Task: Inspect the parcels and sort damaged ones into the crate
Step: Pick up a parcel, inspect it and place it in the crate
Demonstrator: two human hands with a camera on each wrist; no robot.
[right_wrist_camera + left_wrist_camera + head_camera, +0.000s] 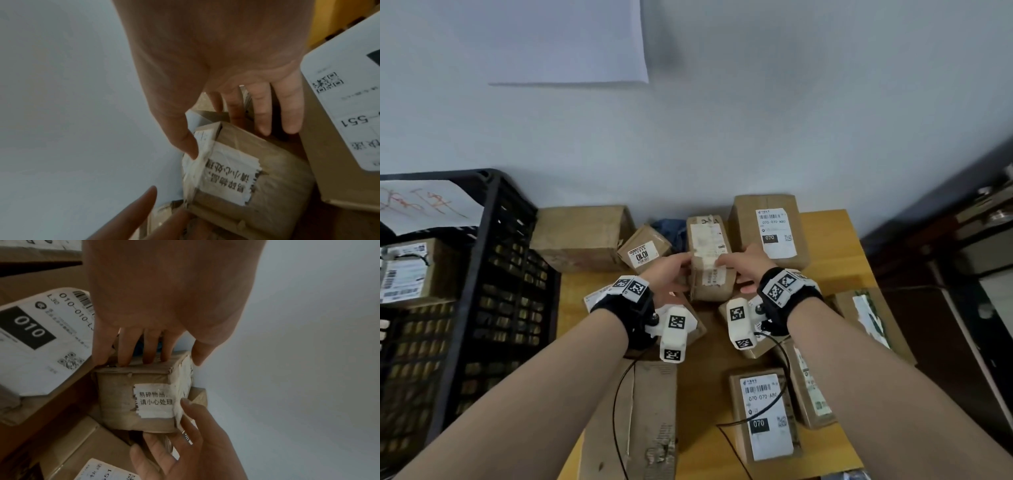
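Both hands hold a worn brown parcel lengthwise over the middle of the table. It has wrinkled tape and a torn white label on its near end. My left hand grips its left side, fingers along the side and thumb over the top edge. My right hand grips the right side, with the thumb on the top label and the fingers down the side. The black plastic crate stands at the left with one labelled parcel inside.
Several more parcels lie on the wooden table: a "070" box at the back right, another near the front, a small "1010" box and a large box by the crate. Worn flat cardboard lies in front. A wall stands behind.
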